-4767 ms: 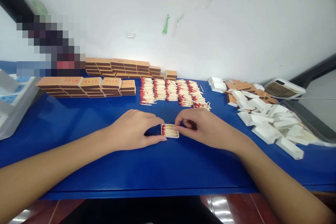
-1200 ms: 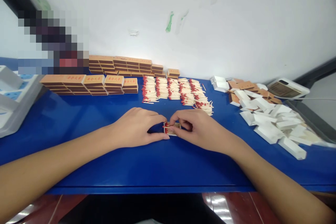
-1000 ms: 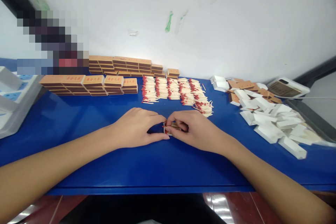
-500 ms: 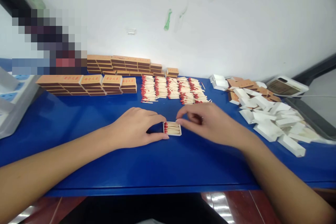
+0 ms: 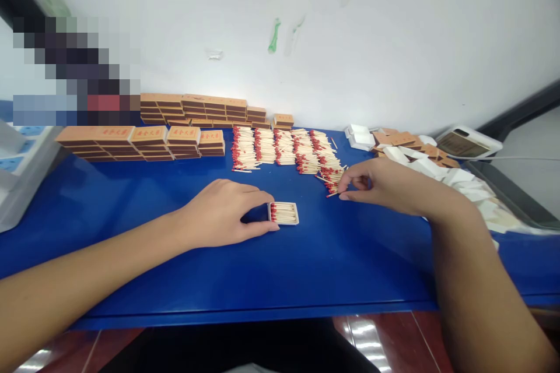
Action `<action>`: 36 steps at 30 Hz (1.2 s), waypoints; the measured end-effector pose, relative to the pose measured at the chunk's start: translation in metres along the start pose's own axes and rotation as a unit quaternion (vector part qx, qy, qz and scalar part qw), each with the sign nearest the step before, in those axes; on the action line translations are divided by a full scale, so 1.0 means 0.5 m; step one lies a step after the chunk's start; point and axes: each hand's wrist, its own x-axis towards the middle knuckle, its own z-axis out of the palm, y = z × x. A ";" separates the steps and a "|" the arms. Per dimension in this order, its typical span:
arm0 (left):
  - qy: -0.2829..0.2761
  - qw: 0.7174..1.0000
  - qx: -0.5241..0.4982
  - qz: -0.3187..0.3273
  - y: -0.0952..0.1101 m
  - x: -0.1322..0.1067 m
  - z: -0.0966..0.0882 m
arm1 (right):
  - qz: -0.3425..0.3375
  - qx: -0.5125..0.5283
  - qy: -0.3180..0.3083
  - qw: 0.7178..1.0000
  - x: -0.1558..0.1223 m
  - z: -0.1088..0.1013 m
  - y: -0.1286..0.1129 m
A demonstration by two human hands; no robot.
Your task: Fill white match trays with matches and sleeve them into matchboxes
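A small white matchbox tray [image 5: 283, 213] filled with red-tipped matches lies on the blue table [image 5: 175, 262]. My left hand [image 5: 223, 213] rests beside it, thumb and forefinger closed against its left end. My right hand [image 5: 376, 183] is off to the right, fingers curled in a pinch at the near end of the loose matches [image 5: 335, 178]. What its fingertips hold, if anything, I cannot make out. Rows of red-tipped matches [image 5: 280, 147] lie behind the tray.
Stacks of brown matchboxes [image 5: 144, 143] line the back left, with more [image 5: 205, 109] against the wall. White inner trays [image 5: 459, 180] and brown sleeves [image 5: 402, 140] are heaped at the right. A white device [image 5: 468, 143] sits far right, a white-blue object [image 5: 17, 175] far left.
My right hand has left the tray and moved right and back to the loose matches. The left hand has stayed at the tray, which now shows fully.
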 end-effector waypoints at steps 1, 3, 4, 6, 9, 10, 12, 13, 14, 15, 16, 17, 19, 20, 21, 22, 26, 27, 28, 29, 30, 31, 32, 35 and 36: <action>0.000 1.000 -0.001 0.001 0.000 0.000 0.000 | 0.007 -0.009 -0.015 1.000 0.001 0.001 -0.002; -0.002 1.000 -0.003 -0.001 -0.001 0.000 0.001 | 0.020 -0.028 -0.048 0.998 0.001 0.001 -0.006; -0.004 1.000 -0.004 -0.002 -0.001 0.000 0.001 | 0.022 -0.027 -0.049 0.998 0.001 0.000 -0.008; -0.007 1.000 -0.006 -0.003 -0.002 0.000 0.001 | 0.020 -0.018 -0.044 0.999 0.001 -0.001 -0.012; -0.010 1.000 -0.006 -0.004 -0.001 0.000 0.000 | 0.009 -0.002 -0.034 0.999 0.003 0.003 -0.019; -0.010 1.000 -0.005 -0.003 -0.001 0.000 0.000 | 0.004 0.001 -0.034 0.999 0.004 0.004 -0.020; -0.008 1.000 -0.004 -0.001 0.000 0.000 -0.001 | -0.002 0.005 -0.039 0.999 0.005 0.007 -0.021; -0.008 1.000 -0.004 -0.001 0.000 0.000 -0.001 | -0.003 0.003 -0.043 0.999 0.006 0.007 -0.022; -0.009 1.000 -0.004 0.000 0.000 0.000 -0.001 | -0.003 -0.001 -0.047 0.999 0.006 0.008 -0.023; -0.009 1.000 -0.004 0.000 0.000 0.000 -0.001 | -0.004 -0.004 -0.049 0.999 0.006 0.008 -0.025; -0.010 1.000 -0.006 0.000 0.001 0.001 -0.001 | -0.008 -0.006 -0.048 0.999 0.006 0.008 -0.031; -0.011 1.000 -0.007 -0.001 0.001 0.001 -0.001 | -0.014 -0.002 -0.044 0.999 0.006 0.009 -0.039; -0.014 1.000 -0.011 -0.002 0.000 0.001 -0.001 | -0.037 0.023 -0.029 0.999 0.007 0.015 -0.065; -0.015 1.000 -0.013 -0.003 0.000 0.001 0.000 | -0.050 0.043 -0.019 0.998 0.008 0.020 -0.082; -0.017 1.000 -0.014 -0.004 -0.001 0.001 0.001 | -0.064 0.061 -0.008 0.996 0.010 0.027 -0.101; -0.017 1.000 -0.016 -0.003 -0.002 0.001 0.001 | -0.076 0.080 -0.002 0.994 0.012 0.036 -0.120; -0.015 1.000 -0.018 0.007 -0.003 0.001 0.003 | -0.104 0.112 0.008 0.988 0.017 0.081 -0.182; -0.015 1.000 -0.018 0.009 -0.003 0.001 0.003 | -0.109 0.111 0.008 0.988 0.018 0.091 -0.191; -0.014 1.000 -0.017 0.008 -0.003 0.001 0.003 | -0.113 0.108 0.007 0.988 0.019 0.100 -0.197; -0.014 1.000 -0.016 0.008 -0.003 0.001 0.002 | -0.116 0.104 0.004 0.988 0.019 0.106 -0.200; -0.014 1.000 -0.015 0.007 -0.003 0.001 0.003 | -0.117 0.099 -0.001 0.988 0.019 0.109 -0.201; -0.012 1.000 -0.016 0.008 -0.003 0.000 0.003 | -0.117 0.096 -0.003 0.989 0.018 0.108 -0.199; -0.010 1.000 -0.016 0.009 -0.003 0.000 0.003 | -0.114 0.093 -0.002 0.989 0.017 0.104 -0.194; 0.000 1.000 -0.012 0.010 -0.004 -0.002 0.005 | -0.082 0.083 0.041 0.992 0.006 0.069 -0.160; 0.003 1.000 -0.010 0.011 -0.005 -0.002 0.006 | -0.065 0.070 0.068 0.993 0.001 0.053 -0.141</action>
